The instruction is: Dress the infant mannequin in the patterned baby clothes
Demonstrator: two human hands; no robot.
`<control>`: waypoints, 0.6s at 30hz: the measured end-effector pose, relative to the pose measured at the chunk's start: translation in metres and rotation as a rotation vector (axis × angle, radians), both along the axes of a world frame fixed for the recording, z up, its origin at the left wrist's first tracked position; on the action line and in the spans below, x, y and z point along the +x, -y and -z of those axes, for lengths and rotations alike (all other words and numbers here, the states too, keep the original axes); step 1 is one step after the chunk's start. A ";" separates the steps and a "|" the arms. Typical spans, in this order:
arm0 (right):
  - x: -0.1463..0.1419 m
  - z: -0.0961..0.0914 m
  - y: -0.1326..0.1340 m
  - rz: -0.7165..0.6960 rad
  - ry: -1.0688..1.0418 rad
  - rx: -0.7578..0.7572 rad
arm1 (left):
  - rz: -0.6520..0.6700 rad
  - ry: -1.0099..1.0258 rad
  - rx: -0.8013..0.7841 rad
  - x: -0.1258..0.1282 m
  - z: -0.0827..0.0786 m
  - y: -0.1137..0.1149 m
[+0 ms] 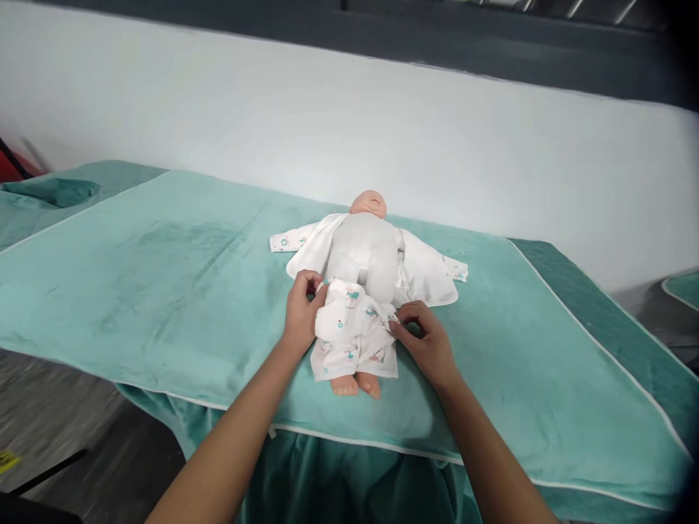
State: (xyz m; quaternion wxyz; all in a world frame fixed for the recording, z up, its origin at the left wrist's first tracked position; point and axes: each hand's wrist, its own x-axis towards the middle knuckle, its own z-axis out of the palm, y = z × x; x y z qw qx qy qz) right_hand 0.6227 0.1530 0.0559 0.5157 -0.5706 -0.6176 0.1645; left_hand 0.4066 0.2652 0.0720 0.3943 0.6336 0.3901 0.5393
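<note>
A baby doll (363, 247) lies on its back, head toward the wall and feet toward me. Its grey-white torso is bare between the open sides of a white printed jacket (429, 269), whose sleeves spread out to both sides. White printed pants (354, 327) cover its legs, with the bare feet showing below the hems. My left hand (303, 306) pinches the waistband at its left edge. On the other side, my right hand (426, 338) pinches the waistband's right edge between thumb and fingers. The waistband sits below the doll's hips.
A massage-style bed (191, 291) with a light green cover and a darker border runs across the view. At its left end is a face hole (52, 191). Behind stands a white wall (328, 116) with a dark band above. Grey floor (60, 415) shows at lower left.
</note>
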 end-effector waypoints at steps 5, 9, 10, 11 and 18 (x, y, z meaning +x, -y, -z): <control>-0.001 0.000 0.001 -0.026 0.081 0.103 | 0.218 0.063 -0.222 -0.015 -0.001 0.004; 0.003 0.007 0.000 0.003 -0.107 0.050 | 0.257 0.045 -0.277 -0.018 -0.002 0.006; 0.004 0.010 -0.001 0.015 -0.172 0.014 | 0.281 0.018 -0.262 -0.018 -0.002 0.006; 0.004 0.011 -0.002 0.026 -0.225 -0.026 | 0.310 -0.020 -0.235 -0.018 -0.003 0.006; 0.011 0.002 -0.008 -0.044 -0.153 -0.195 | 0.546 -0.344 -0.090 -0.031 -0.022 0.006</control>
